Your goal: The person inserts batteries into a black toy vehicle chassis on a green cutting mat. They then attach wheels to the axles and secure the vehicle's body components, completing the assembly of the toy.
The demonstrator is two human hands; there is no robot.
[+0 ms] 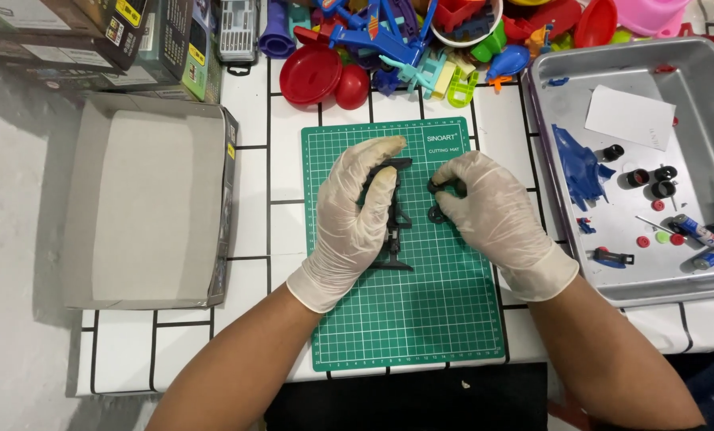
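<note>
My left hand (355,215), in a white glove, grips a long black plastic frame (394,227) that lies lengthwise on the green cutting mat (409,319). My right hand (492,211), also gloved, pinches a small black ring-shaped part (438,187) just right of the frame. A second small black piece (436,214) sits under its fingers on the mat. The palms hide much of the frame and the small parts.
An open grey cardboard box (145,199) lies to the left. A metal tray (692,128) on the right holds blue pieces, small black wheels, red caps and a white paper. Colourful plastic toy parts (405,40) crowd the back edge; stacked boxes (101,36) stand back left.
</note>
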